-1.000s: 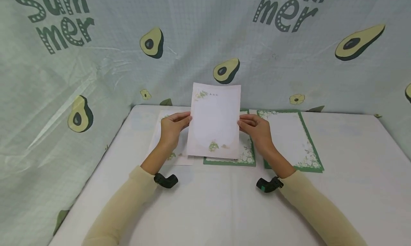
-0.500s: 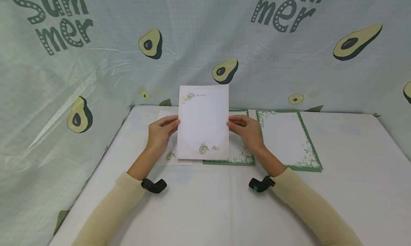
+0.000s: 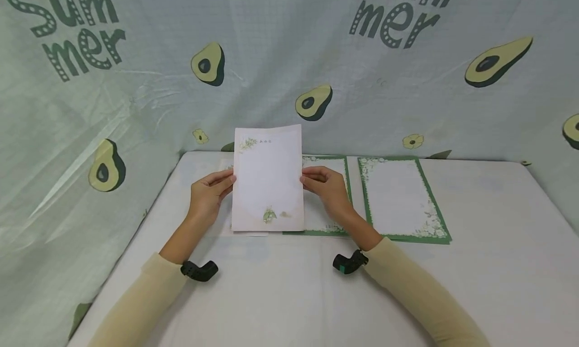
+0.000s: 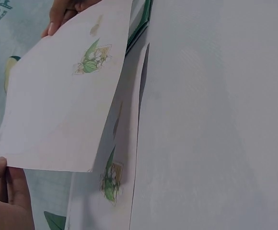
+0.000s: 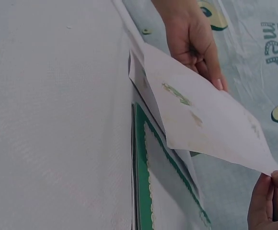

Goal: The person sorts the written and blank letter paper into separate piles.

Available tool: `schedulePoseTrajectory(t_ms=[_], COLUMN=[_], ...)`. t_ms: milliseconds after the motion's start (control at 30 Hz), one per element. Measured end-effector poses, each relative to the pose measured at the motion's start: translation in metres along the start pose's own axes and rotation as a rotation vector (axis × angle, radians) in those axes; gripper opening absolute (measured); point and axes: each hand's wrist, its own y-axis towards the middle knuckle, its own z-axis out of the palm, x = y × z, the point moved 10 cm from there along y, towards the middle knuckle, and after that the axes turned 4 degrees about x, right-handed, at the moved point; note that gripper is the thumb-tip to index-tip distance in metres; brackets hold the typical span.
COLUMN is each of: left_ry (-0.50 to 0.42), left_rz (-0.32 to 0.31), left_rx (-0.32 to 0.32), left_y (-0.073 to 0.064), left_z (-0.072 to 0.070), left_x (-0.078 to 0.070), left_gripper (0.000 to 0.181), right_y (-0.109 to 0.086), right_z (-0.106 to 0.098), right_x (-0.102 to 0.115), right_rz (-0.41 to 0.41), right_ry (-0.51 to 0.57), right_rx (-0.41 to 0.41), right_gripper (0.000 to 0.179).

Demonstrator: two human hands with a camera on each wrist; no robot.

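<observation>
Both hands hold up one sheet of pale pink letter paper point(image 3: 268, 181) with green plant prints at its top left and bottom. My left hand point(image 3: 208, 193) pinches its left edge between thumb and fingers. On the opposite edge, my right hand point(image 3: 329, 190) pinches it the same way. Beneath the raised sheet lies a similar pink sheet point(image 4: 81, 206), mostly covered in the head view. The left wrist view shows a gap between the two. Partly behind the held sheet is a green-bordered floral sheet point(image 3: 323, 213).
To the right lies a small stack of green-bordered paper point(image 3: 400, 198), its edges slightly offset. All the paper rests on a white-covered table point(image 3: 280, 296). A curtain point(image 3: 262, 40) printed with avocados hangs behind the table and along its left side.
Both hands have carried the pink sheet to the left, from over the middle green-bordered sheet to over the left pink sheet. It is also slightly lower in the head view.
</observation>
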Motion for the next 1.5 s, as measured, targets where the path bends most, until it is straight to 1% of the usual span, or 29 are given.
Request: schedulePoseTrajectory(t_ms=[100, 333, 500, 600, 733, 900, 1033, 1200, 1300, 1400, 1500], left_ry=[0.021, 0.075, 0.071, 0.072, 0.069, 0.062, 0.068, 0.038, 0.017, 0.015, 0.031], left_rz=[0.006, -0.006, -0.001, -0.005, -0.02, -0.005, 0.01, -0.016, -0.019, -0.027, -0.051], left_rx=[0.016, 0.005, 0.025, 0.032, 0.025, 0.012, -0.006, -0.023, -0.006, 0.004, -0.005], left_y=[-0.001, -0.004, -0.003, -0.005, -0.008, -0.006, -0.006, -0.008, -0.007, -0.006, -0.007], left_z=[-0.001, -0.01, -0.011, -0.01, -0.012, -0.022, -0.034, -0.048, -0.051, -0.054, -0.059], left_x=[-0.003, -0.006, -0.013, -0.017, -0.019, -0.022, -0.024, -0.021, -0.021, -0.02, -0.016], left_gripper=[0.019, 0.016, 0.018, 0.018, 0.017, 0.015, 0.015, 0.015, 0.015, 0.014, 0.015], right_y=[0.001, 0.003, 0.005, 0.006, 0.008, 0.011, 0.012, 0.013, 0.014, 0.014, 0.012], right_z=[0.002, 0.012, 0.02, 0.023, 0.028, 0.035, 0.04, 0.049, 0.054, 0.059, 0.062], right_x=[0.0, -0.001, 0.0, -0.001, -0.006, -0.006, -0.009, -0.012, -0.01, -0.012, -0.016], right_rz=[-0.001, 0.008, 0.005, 0.008, 0.02, 0.02, 0.031, 0.032, 0.015, 0.02, 0.046], right_ry=[0.016, 0.024, 0.021, 0.021, 0.05, 0.079, 0.073, 0.074, 0.089, 0.108, 0.123], right_rx=[0.001, 0.026, 0.037, 0.036, 0.034, 0.022, 0.008, 0.003, 0.0, -0.006, -0.014], right_gripper=[0.025, 0.026, 0.026, 0.025, 0.024, 0.023, 0.022, 0.022, 0.022, 0.022, 0.022])
